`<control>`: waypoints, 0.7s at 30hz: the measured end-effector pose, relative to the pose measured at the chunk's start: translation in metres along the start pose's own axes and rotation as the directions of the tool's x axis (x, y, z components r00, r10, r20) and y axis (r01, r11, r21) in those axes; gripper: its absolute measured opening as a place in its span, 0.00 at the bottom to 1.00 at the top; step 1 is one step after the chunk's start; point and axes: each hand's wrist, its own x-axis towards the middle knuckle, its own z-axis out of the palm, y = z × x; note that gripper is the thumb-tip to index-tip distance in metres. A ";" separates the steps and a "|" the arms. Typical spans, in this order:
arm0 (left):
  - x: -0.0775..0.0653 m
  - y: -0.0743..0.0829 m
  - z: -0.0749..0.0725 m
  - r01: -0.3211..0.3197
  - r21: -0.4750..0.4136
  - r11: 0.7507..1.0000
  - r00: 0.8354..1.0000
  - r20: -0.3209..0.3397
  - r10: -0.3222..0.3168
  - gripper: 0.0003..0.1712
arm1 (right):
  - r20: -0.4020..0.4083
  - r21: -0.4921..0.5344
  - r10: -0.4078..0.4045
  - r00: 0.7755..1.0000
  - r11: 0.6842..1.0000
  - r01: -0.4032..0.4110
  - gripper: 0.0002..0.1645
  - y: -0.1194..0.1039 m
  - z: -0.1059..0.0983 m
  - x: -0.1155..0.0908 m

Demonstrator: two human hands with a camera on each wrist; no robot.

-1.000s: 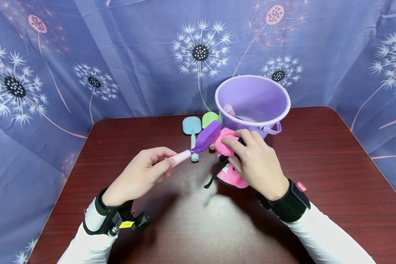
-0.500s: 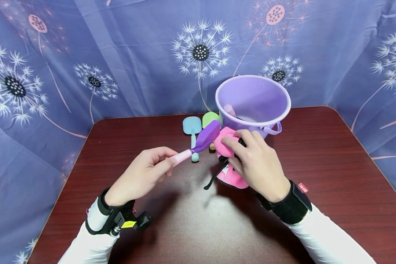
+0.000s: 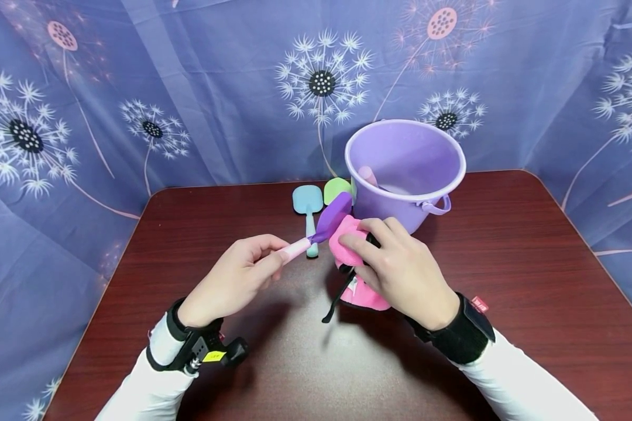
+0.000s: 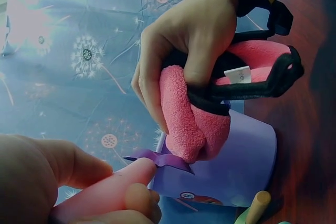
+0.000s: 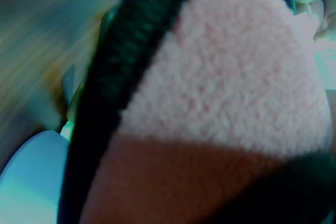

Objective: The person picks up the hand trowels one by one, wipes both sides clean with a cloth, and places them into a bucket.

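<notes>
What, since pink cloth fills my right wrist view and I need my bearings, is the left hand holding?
Observer: The left hand holds a purple shovel by its pink handle.

Operator: And where is the blade compared with the cloth?

Observer: In the head view it is right beside the pink cloth gripped by the right hand; I can't tell whether they touch.

Operator: Is there a container nearby, and does it hold anything?

Observer: Yes, a purple bucket stands on the table beyond the cloth, with something pink inside.
</notes>
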 end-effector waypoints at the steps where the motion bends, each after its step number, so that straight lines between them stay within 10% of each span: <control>1: 0.000 0.000 0.000 0.002 0.002 1.000 1.000 0.000 -0.002 0.09 | 0.007 0.004 -0.008 1.000 1.000 0.008 0.20 -0.001 0.000 0.000; 21: 0.002 -0.001 0.004 0.039 -0.010 0.999 0.999 0.018 -0.039 0.09 | 0.044 0.097 -0.099 0.994 0.991 0.095 0.29 -0.006 -0.002 0.000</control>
